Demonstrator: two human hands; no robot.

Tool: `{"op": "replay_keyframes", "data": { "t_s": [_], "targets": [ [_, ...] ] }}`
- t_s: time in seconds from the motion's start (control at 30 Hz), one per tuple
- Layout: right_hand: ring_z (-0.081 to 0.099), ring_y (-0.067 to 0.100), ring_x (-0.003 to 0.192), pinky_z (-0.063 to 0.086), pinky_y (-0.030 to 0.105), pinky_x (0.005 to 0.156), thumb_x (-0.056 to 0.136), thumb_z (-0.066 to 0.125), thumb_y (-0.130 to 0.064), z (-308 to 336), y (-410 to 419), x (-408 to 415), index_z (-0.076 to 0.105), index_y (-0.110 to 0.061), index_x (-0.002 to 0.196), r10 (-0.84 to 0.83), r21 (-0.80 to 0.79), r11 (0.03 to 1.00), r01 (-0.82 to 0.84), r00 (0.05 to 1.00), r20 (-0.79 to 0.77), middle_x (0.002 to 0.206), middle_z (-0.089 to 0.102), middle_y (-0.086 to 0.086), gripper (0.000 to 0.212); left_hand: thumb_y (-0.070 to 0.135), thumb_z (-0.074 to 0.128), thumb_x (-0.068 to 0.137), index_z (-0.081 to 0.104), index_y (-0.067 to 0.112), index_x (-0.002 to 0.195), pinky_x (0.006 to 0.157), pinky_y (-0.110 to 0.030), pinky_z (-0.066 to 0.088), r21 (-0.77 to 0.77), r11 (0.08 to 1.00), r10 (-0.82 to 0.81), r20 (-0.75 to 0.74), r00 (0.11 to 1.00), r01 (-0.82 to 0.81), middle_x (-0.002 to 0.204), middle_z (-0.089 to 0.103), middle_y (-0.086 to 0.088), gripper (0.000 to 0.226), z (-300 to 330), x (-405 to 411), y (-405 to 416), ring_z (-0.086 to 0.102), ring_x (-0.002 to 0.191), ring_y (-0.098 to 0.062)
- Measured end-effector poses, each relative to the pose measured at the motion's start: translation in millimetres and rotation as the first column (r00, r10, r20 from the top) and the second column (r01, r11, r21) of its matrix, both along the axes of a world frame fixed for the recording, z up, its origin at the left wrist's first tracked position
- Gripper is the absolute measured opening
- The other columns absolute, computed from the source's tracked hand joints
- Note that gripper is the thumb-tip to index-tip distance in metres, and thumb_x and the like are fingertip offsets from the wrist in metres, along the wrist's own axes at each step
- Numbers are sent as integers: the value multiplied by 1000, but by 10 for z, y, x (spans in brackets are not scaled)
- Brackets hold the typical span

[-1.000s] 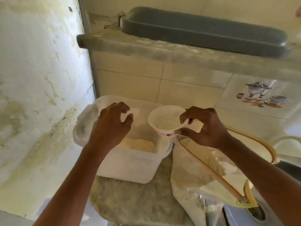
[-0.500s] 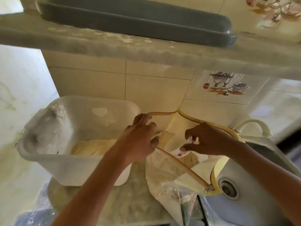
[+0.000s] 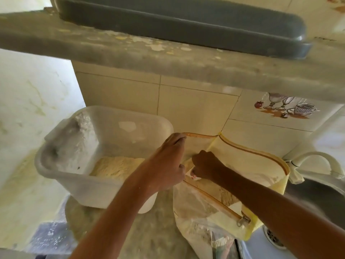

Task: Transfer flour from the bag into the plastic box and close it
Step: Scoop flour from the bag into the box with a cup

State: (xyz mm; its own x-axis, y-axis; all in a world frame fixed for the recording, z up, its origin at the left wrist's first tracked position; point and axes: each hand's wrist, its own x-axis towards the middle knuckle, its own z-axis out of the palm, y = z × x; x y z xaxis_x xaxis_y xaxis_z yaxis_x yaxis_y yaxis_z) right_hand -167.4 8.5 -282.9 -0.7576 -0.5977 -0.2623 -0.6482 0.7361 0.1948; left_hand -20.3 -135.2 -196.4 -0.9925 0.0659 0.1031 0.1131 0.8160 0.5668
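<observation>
Left hand [image 3: 166, 165] grips yellow zippered flour bag [image 3: 261, 171]'s rim; right hand [image 3: 207, 165] grips small white cup [image 3: 193, 174] inside, on mottled grey stone counter [image 3: 158, 230] beneath grey shelf [image 3: 168, 58].

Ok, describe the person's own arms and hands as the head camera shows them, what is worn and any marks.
Both forearms are bare as far as the picture reaches, with no sleeve in view. The left hand and the right hand wear no gloves, and no watch, bracelet or ring shows. The fingers of the left hand look lightly dusted with pale powder. Fine detail is blurred.
</observation>
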Motion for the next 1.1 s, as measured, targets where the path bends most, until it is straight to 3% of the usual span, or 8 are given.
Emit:
{"op": "replay_keyframes", "data": {
  "t_s": [0.27,0.43,0.63,0.83,0.97,1.1],
  "targets": [
    [68,26,94,48,31,77,91,64,-43,-292,46,-3,68,-10,97,-122,-228,969,91,984,-127,98,73,7,33,4,49,93,29,9,157,111,-16,25,3,1000,17,11,1000,-17,159,26,9,67,7,3,-8,31,147,-7],
    [67,27,94,48,31,78,87,72,-47,-339,99,33,67,-7,95,-250,-392,899,196,964,-89,93,72,8,41,4,51,94,25,10,159,115,-20,27,4,1000,10,35,999,-10,161,25,8,71,20,-1,-7,31,148,-10],
    [66,28,100,49,32,78,84,73,-54,-351,238,11,72,-9,95,-313,-461,844,274,950,-9,98,73,5,46,4,51,94,25,10,161,112,-17,23,23,999,21,36,999,-22,163,24,8,72,21,-11,-12,30,149,-10],
    [68,22,97,44,25,72,78,75,-60,-245,379,-28,78,-14,101,-337,-552,763,335,936,101,103,75,2,51,7,54,96,25,12,161,107,-16,26,41,999,24,36,999,-26,164,24,10,72,2,-37,-25,39,141,-10],
    [65,23,96,38,26,77,80,76,-58,-77,444,109,76,-8,97,-221,-573,785,238,970,100,105,73,6,53,8,55,96,25,13,162,116,-22,26,42,999,26,25,999,-27,165,23,11,73,-29,-49,-37,28,150,-9],
    [65,16,89,49,29,84,72,83,-57,129,558,295,78,-16,92,-132,-637,749,183,983,127,95,75,-1,46,7,56,96,29,14,160,113,-23,33,48,999,26,-9,1000,-26,163,27,11,70,-49,-62,-42,34,146,-9]
  ]
}}
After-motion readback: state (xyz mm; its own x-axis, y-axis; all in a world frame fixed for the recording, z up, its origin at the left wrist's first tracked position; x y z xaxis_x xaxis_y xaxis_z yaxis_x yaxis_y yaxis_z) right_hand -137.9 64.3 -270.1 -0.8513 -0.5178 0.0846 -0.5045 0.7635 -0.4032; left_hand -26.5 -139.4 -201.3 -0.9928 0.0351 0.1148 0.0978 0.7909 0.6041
